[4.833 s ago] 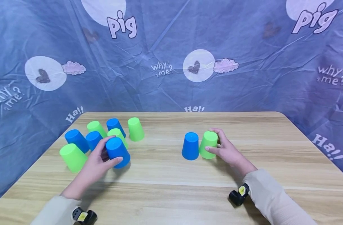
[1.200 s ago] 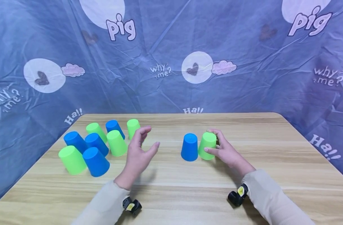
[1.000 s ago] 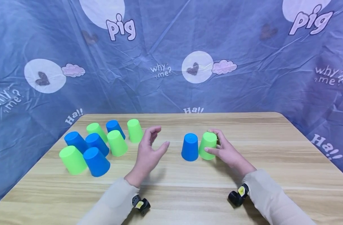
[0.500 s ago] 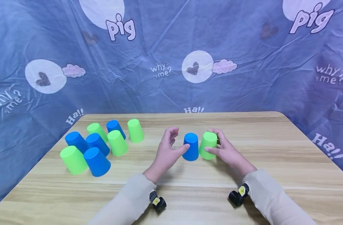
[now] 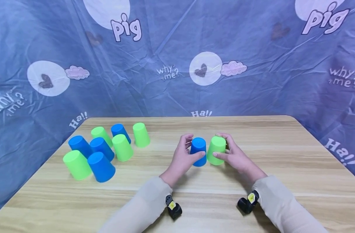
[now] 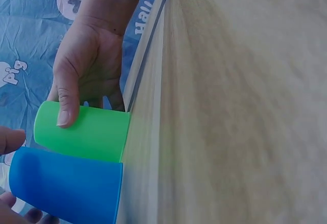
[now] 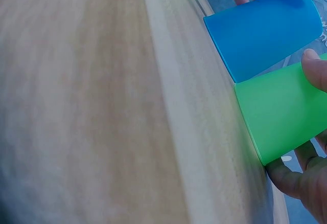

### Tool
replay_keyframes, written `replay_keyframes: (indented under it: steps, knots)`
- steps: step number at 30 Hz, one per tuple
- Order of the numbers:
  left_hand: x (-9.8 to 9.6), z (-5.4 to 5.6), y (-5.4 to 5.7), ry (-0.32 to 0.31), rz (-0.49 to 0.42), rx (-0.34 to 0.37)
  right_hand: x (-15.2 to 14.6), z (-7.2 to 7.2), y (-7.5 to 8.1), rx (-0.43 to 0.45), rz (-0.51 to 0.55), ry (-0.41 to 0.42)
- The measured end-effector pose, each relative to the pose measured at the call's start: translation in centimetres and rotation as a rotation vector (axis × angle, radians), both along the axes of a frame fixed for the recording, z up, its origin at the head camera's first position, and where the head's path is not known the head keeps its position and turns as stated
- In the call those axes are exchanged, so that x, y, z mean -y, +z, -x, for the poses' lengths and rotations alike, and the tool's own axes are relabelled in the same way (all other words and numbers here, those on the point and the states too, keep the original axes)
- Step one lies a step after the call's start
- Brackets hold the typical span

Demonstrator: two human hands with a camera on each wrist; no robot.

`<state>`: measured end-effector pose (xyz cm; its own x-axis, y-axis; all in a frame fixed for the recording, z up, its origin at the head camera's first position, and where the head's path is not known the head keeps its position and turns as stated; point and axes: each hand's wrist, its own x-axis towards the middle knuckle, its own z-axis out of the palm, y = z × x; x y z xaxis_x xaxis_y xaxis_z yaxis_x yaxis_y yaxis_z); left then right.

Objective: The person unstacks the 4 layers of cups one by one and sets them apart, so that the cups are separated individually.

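Note:
My left hand [image 5: 184,159] is around the near side of an upside-down blue cup [image 5: 198,145]. Its thumb lies across the cup's front, with the fingers loosely bent beside and behind it. In the left wrist view a narrow gap seems to separate the thumb tip from the blue cup [image 6: 66,183]; firm contact cannot be told. My right hand [image 5: 235,157] grips an upside-down green cup [image 5: 216,147] from the right, thumb in front and fingers behind. Both cups stand side by side on the table, their lower rims nearly touching, as the right wrist view shows for the green cup [image 7: 281,111].
On the left of the wooden table [image 5: 154,200] several upside-down cups stand close together, among them a near blue cup [image 5: 101,167], a near green cup [image 5: 77,165] and a far green cup [image 5: 141,135]. A printed blue cloth [image 5: 154,94] hangs behind the table.
My left hand set the other blue cup down among the left group, let go, and moved right to the blue cup beside the green one. The right hand stays on its green cup.

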<state>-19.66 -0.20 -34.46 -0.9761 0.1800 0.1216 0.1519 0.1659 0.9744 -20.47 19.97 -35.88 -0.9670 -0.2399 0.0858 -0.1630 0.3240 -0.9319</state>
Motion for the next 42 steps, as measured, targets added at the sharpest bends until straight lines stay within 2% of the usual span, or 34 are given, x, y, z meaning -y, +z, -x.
replay_keyframes:
  steps: [10,17,21,27,42]
  knots:
    - [-0.7,0.6,-0.7,0.018,0.039,0.023,-0.1,0.1,-0.2,-0.016,0.010,0.005]
    - [-0.9,0.9,-1.3,0.003,0.006,0.095,0.0,0.0,0.0,-0.020,0.011,0.006]
    - [-0.9,1.0,-1.6,-0.001,0.019,0.131,0.0,0.0,0.0,-0.018,0.002,0.007]
    - [-0.9,1.1,-1.7,-0.011,0.046,0.117,0.0,0.2,-0.1,-0.022,-0.007,0.004]
    - [-0.7,1.0,-1.8,0.025,0.053,0.084,0.0,0.1,0.0,-0.017,0.004,0.011]
